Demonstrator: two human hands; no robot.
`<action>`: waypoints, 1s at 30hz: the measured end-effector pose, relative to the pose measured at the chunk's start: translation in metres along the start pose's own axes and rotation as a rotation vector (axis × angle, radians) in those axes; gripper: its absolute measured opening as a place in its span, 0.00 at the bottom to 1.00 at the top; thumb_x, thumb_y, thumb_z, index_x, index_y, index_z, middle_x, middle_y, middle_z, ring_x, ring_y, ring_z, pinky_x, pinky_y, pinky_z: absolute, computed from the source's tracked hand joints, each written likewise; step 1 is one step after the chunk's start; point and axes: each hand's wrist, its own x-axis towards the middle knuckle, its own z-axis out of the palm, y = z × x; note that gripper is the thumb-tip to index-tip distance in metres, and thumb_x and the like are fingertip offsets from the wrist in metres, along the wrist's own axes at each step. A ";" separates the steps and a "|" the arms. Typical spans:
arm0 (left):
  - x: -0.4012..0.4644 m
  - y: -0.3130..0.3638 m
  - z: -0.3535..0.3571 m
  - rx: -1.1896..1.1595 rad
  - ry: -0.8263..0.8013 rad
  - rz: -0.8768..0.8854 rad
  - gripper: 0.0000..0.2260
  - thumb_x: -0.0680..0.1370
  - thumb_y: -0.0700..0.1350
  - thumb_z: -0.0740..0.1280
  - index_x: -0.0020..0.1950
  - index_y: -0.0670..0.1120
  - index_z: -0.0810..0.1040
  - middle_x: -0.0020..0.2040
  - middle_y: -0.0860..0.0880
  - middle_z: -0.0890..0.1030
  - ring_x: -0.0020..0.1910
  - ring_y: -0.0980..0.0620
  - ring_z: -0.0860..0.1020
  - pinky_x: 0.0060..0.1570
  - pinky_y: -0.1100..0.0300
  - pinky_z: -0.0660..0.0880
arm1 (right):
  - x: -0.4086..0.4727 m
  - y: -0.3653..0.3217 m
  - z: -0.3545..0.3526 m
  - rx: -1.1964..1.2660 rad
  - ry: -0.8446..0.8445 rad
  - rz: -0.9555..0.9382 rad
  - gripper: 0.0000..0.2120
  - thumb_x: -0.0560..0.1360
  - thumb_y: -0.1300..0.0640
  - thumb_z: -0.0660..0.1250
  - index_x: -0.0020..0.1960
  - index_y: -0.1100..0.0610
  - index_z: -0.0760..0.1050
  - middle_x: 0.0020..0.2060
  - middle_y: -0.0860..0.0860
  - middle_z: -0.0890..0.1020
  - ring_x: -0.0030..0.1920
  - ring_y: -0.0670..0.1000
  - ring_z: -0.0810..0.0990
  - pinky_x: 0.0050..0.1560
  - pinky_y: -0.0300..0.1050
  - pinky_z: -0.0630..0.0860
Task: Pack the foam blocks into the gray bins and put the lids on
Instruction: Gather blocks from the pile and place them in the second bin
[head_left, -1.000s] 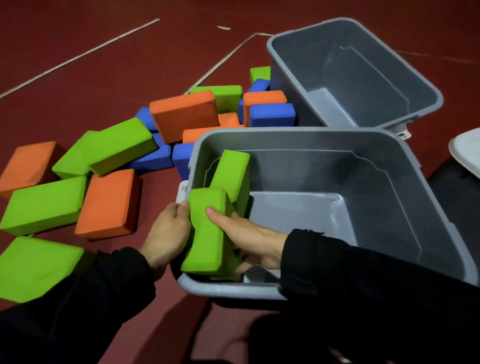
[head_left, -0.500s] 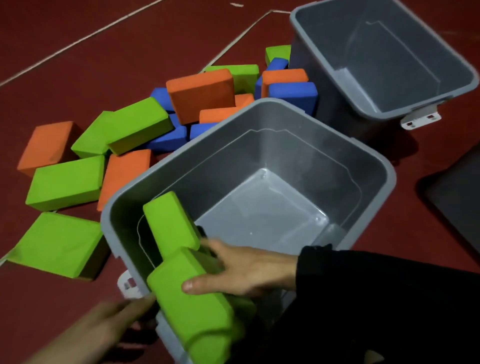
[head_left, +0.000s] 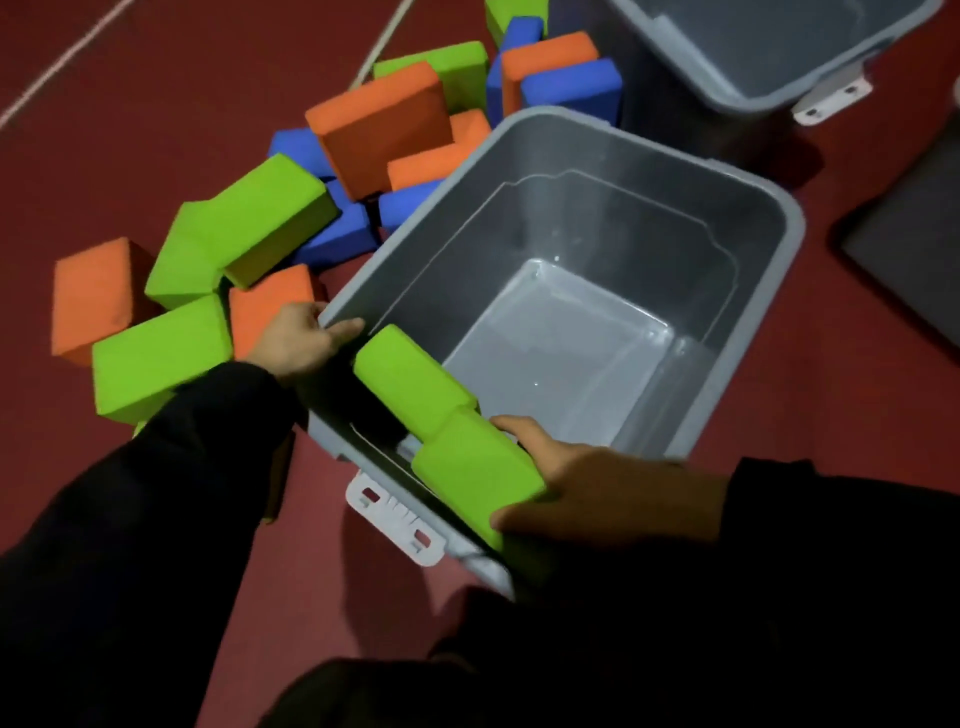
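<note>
The near gray bin (head_left: 748, 182) stands on the red floor, turned at an angle. Inside its near-left wall stand two green foam blocks, one (head_left: 410, 379) behind the other (head_left: 470, 470). My right hand (head_left: 576, 483) grips the nearer green block, thumb on one side and fingers on the other. My left hand (head_left: 304, 340) holds the bin's left rim, thumb hooked over the edge. A second gray bin (head_left: 748, 78) with nothing visible in it sits at the upper right.
Loose orange (head_left: 379, 122), green (head_left: 270, 218) and blue (head_left: 569, 88) foam blocks lie in a pile on the floor left of the bins. A dark flat object (head_left: 909, 234), possibly a lid, lies at the right edge. A white latch (head_left: 397, 519) sticks out from the near bin.
My left hand left the green block and took hold of the bin's left rim. The near bin has turned at an angle in view. My right hand keeps its hold on the nearer green block.
</note>
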 end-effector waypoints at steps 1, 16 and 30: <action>-0.003 0.000 0.002 -0.046 -0.018 0.039 0.12 0.80 0.47 0.70 0.59 0.40 0.80 0.41 0.49 0.82 0.34 0.58 0.81 0.33 0.65 0.76 | -0.004 -0.001 -0.002 0.028 0.039 0.002 0.42 0.76 0.37 0.70 0.79 0.34 0.45 0.68 0.51 0.77 0.65 0.52 0.77 0.62 0.44 0.72; -0.108 0.023 0.112 -0.749 0.214 -0.100 0.03 0.82 0.41 0.66 0.49 0.44 0.74 0.40 0.45 0.79 0.41 0.44 0.79 0.40 0.52 0.75 | -0.048 0.088 -0.072 -0.808 0.370 0.059 0.50 0.67 0.16 0.49 0.81 0.42 0.51 0.68 0.49 0.74 0.67 0.56 0.75 0.70 0.57 0.68; -0.056 0.106 0.130 0.816 -0.272 0.642 0.44 0.68 0.61 0.74 0.78 0.57 0.56 0.74 0.45 0.68 0.74 0.40 0.68 0.70 0.41 0.67 | -0.028 0.122 -0.086 -0.517 0.204 0.149 0.45 0.71 0.31 0.71 0.80 0.42 0.54 0.70 0.53 0.72 0.70 0.57 0.72 0.72 0.60 0.65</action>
